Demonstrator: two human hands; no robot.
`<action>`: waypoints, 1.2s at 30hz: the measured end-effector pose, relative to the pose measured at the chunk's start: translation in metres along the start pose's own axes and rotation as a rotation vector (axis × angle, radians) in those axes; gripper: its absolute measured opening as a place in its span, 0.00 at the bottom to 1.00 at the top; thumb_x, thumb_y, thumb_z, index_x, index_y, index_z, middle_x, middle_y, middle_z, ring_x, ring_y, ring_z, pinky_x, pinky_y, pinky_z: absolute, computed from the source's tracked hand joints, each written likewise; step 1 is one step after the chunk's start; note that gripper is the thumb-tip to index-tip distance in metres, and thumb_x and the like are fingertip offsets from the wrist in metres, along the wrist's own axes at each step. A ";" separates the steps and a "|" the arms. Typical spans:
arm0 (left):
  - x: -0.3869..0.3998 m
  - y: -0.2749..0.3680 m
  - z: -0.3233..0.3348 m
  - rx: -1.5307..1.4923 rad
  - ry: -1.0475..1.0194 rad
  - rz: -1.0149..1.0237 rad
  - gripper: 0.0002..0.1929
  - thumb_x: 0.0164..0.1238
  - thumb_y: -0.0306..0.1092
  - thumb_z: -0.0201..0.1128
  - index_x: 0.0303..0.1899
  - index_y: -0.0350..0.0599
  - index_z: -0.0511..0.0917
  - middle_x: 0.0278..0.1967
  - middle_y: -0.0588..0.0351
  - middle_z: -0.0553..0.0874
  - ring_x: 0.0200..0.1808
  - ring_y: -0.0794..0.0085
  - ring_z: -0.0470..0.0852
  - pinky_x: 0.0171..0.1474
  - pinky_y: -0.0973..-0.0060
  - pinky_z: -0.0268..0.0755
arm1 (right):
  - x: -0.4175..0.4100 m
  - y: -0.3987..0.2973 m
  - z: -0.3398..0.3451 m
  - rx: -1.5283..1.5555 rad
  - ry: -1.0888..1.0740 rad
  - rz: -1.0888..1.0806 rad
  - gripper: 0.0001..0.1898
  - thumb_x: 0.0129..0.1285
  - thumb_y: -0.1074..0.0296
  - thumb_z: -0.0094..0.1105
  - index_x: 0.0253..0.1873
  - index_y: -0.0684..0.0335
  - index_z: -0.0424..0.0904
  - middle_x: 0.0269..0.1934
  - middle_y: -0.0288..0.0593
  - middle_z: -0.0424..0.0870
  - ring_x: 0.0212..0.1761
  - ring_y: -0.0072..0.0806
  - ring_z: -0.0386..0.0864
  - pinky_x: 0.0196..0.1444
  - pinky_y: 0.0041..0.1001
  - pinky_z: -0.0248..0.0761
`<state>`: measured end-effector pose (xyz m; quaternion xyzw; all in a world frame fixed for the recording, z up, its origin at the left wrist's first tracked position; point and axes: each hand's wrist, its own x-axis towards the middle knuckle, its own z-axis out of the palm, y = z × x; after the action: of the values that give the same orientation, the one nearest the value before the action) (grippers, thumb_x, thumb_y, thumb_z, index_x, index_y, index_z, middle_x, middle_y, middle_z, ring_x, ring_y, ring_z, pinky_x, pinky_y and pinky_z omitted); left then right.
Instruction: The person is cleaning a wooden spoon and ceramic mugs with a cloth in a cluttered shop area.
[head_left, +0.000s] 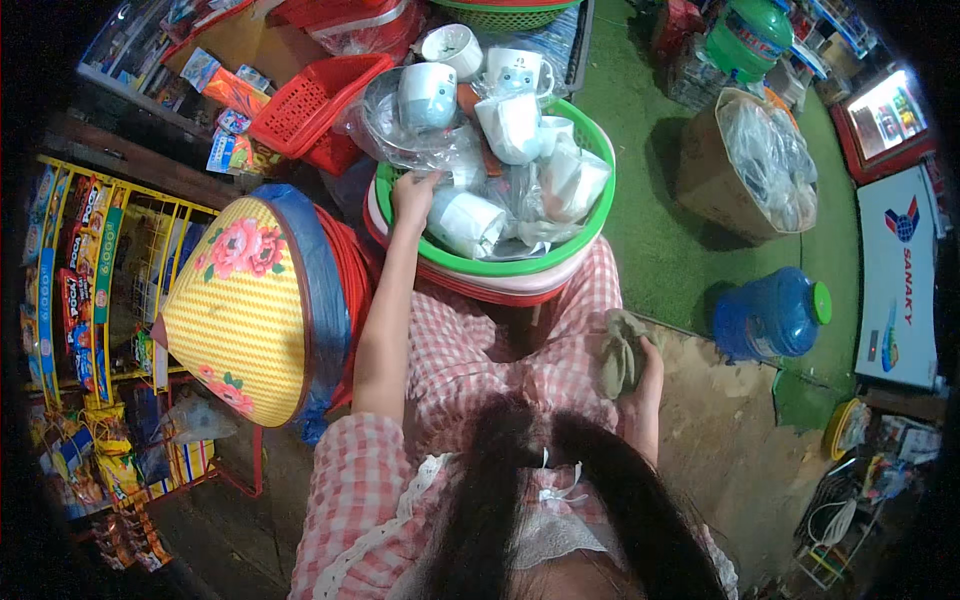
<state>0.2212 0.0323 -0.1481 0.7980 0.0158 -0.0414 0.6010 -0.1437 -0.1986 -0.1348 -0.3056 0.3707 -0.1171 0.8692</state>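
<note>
A green plastic basket (495, 264), stacked on pink and red ones, holds several white ceramic mugs (513, 127), some in clear plastic bags. My left hand (414, 196) reaches over the basket's left rim, with its fingertips on clear plastic wrapping (457, 154). Whether they pinch it cannot be told. Beside a mug with a blue-grey lower part (427, 97) lies more plastic. Near my thigh, right of the basket, my right hand (646, 382) holds a crumpled olive-green cloth (621, 354).
A yellow conical hat (240, 307) with flowers leans at the left, by a snack rack (105, 285). Red baskets (307, 105) stand behind it. On the right are a cardboard box of plastic bags (712, 176), a blue water jug (765, 315) and a white Sanaky freezer (896, 277).
</note>
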 end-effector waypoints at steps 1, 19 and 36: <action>-0.005 0.003 -0.002 0.001 -0.007 -0.003 0.16 0.56 0.35 0.66 0.43 0.35 0.79 0.33 0.52 0.85 0.36 0.65 0.82 0.41 0.71 0.71 | -0.002 -0.003 0.003 -0.015 0.014 0.013 0.23 0.65 0.58 0.41 0.58 0.68 0.69 0.48 0.50 0.79 0.46 0.38 0.79 0.48 0.35 0.73; -0.114 0.123 -0.067 -0.936 0.131 0.211 0.22 0.70 0.40 0.49 0.56 0.31 0.69 0.56 0.48 0.74 0.57 0.64 0.73 0.61 0.64 0.63 | 0.003 -0.029 0.095 0.079 -0.037 -0.360 0.23 0.68 0.54 0.43 0.61 0.63 0.64 0.57 0.45 0.72 0.56 0.34 0.73 0.60 0.34 0.65; -0.140 0.153 0.029 -1.423 -0.307 -0.414 0.23 0.74 0.47 0.41 0.62 0.43 0.61 0.63 0.47 0.63 0.64 0.49 0.63 0.60 0.34 0.55 | -0.007 -0.051 0.186 -0.099 -0.376 -1.004 0.37 0.66 0.46 0.45 0.71 0.59 0.43 0.67 0.42 0.56 0.68 0.36 0.56 0.67 0.37 0.51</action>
<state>0.0916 -0.0347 0.0026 0.1832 0.1043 -0.2440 0.9466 -0.0138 -0.1527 0.0010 -0.5015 0.0221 -0.4439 0.7423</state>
